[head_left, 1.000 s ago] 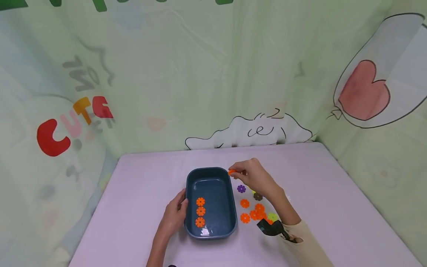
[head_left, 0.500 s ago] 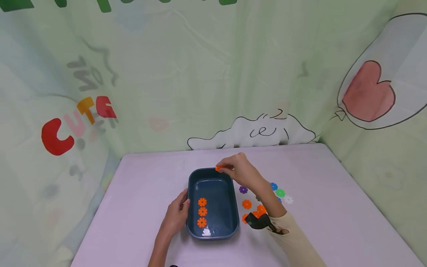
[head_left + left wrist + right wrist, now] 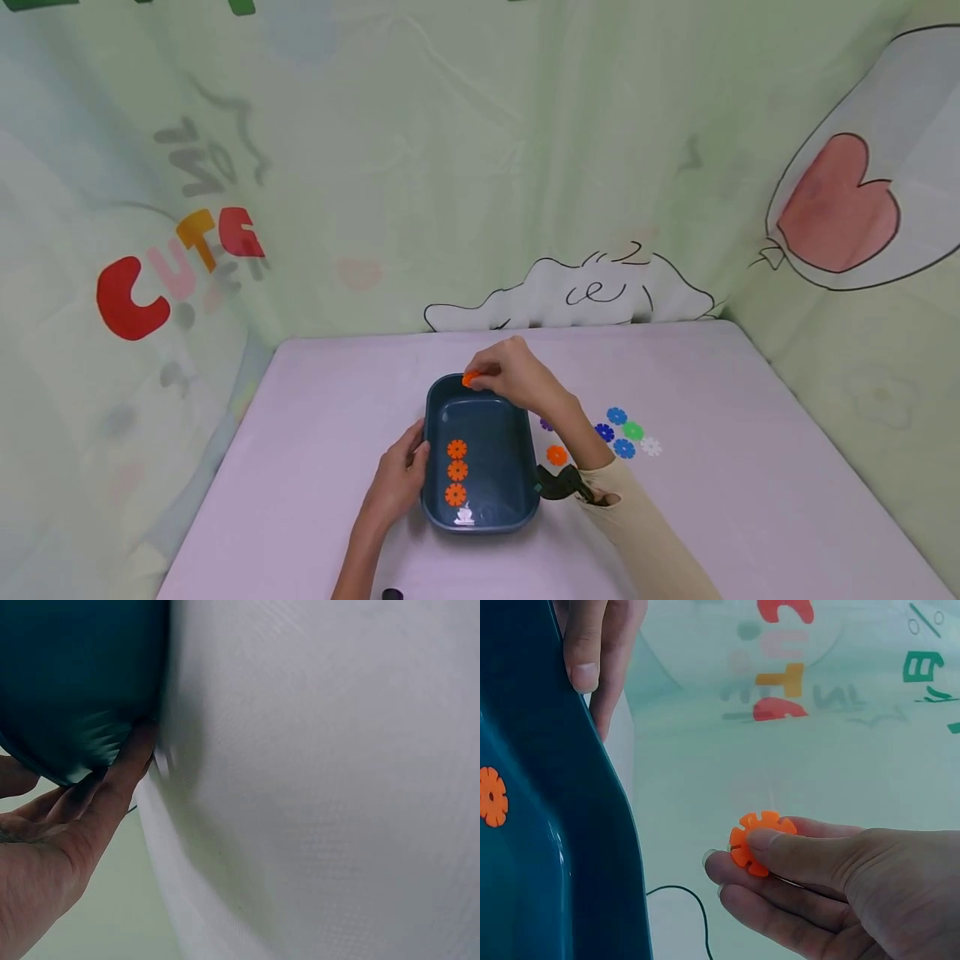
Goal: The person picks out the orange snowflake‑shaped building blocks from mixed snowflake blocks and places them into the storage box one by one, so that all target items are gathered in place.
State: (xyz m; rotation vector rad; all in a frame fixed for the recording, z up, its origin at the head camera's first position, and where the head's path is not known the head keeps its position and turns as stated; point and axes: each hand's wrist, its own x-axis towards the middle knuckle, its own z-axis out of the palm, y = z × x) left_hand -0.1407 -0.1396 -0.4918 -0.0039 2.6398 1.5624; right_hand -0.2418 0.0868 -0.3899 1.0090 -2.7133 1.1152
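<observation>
A dark blue rectangular tray (image 3: 497,467) stands on the table, with three orange notched flower-shaped discs (image 3: 457,471) in a column along its left inner side. My left hand (image 3: 397,477) grips the tray's left rim; in the right wrist view its thumb (image 3: 583,652) lies over the edge while fingers stay outside. Above the tray's far end, my right hand (image 3: 517,375) pinches another orange notched disc (image 3: 744,853) between thumb and fingers. In the left wrist view, the fingers touch the tray's outer wall (image 3: 82,682).
Right of the tray lie several loose discs, among them an orange one (image 3: 557,455), blue ones (image 3: 624,448), a green one (image 3: 633,430) and a white one (image 3: 652,447). My right forearm hides others. A printed curtain (image 3: 390,167) hangs behind the table.
My right hand has moved left with the orange disc, from the tray's far right corner to over its far end. My left hand keeps its hold on the rim.
</observation>
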